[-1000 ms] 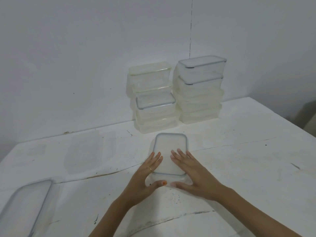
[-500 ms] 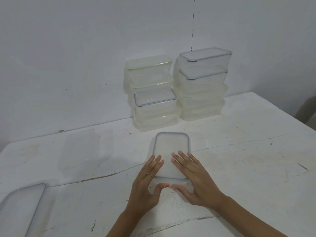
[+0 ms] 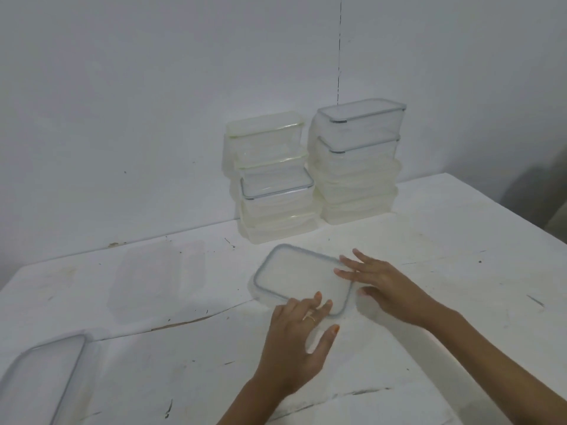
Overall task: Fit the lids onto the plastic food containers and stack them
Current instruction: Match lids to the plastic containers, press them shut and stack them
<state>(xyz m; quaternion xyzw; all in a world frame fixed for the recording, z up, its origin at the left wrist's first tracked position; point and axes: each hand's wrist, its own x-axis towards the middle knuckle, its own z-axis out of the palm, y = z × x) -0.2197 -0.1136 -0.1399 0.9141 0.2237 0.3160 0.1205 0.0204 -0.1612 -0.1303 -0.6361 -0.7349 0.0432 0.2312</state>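
FITTING LIDS: My left hand (image 3: 296, 342) lies with straight fingers on the near corner of the grey-rimmed lid (image 3: 302, 279), thumb spread wide above the worktop (image 3: 445, 256). My right hand (image 3: 386, 283), fingers fanned apart, touches the lid's right edge. Neither hand grips anything.

The container (image 3: 252, 286) under the lid sits in the middle of the worktop, now turned askew with one corner aimed at the far edge. Half a second ago it lay square to me, with both hands flat on the lid's near end. That press is over, and my hands have moved out to the sides.

I judge the lid seated, though the clear plastic hides whether the rim has caught all round. If it has, this box is ready to go onto a pile.

The left stack (image 3: 273, 194) and the right stack (image 3: 359, 161) of lidded containers stand at the far edge against the wall. A spare lid (image 3: 40, 378) lies at the near left corner, cut off by the frame. A faint clear shape (image 3: 147, 277) rests toward the left edge; container or lid, I cannot tell. Work likely remains.
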